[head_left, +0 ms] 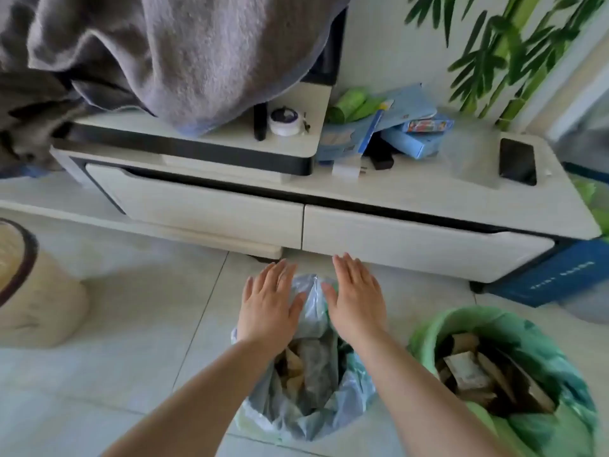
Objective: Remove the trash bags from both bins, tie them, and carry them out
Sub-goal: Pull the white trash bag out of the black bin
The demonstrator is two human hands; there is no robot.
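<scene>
Pale floor tiles (131, 324) fill the lower frame, below a low white cabinet (412, 249). At lower centre your left hand (268, 305) and right hand (357, 298) are flat, fingers straight and holding nothing, either side of the bluish trash bag's (313, 410) raised far edge. Your green trash bag (560, 374) sits at lower right.

Left grip (268, 301), right grip (357, 298) bare; both forearms (197, 397) bare right to frame edge.

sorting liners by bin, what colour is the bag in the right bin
It is a green bag, shown best in the head view.
</scene>
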